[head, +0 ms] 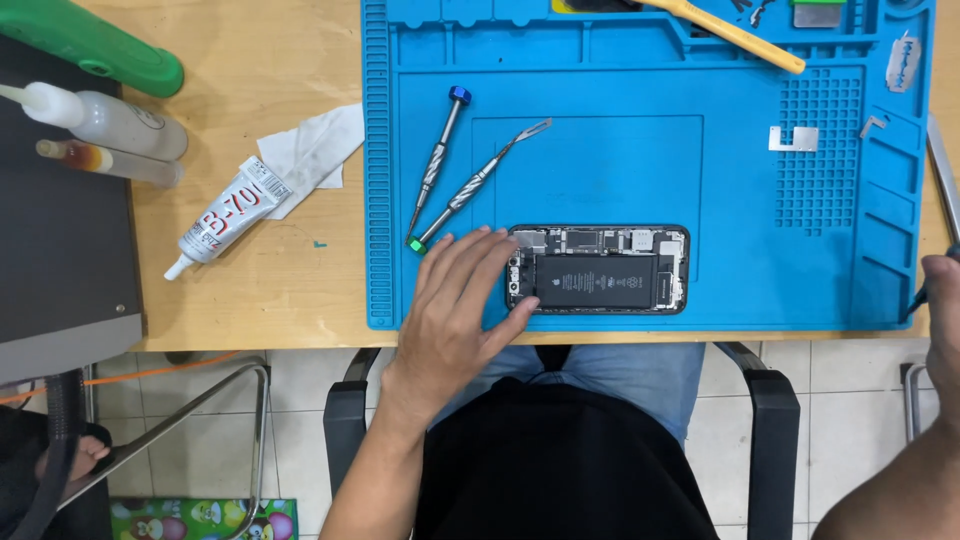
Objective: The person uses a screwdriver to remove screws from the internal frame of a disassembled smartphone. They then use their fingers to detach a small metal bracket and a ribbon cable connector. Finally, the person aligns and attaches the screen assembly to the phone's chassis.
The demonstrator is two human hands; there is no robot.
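The opened phone (back exposed, battery visible) lies near the front edge of the blue mat. The left hand rests fingers spread against the phone's left end. The right hand, right of the mat, grips a thin tool.

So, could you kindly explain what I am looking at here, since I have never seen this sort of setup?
This is one picture from a camera worn on a person's head, looking down at their own lap and bare hands; there is no machine.

On a wooden table lies a blue work mat. On it sits an opened phone with its insides showing. The left hand rests on the phone's left end. The right hand, at the picture's edge, appears to grip a thin dark tool.

Two screwdrivers lie on the mat, and a glue tube lies on a white tissue beside it.
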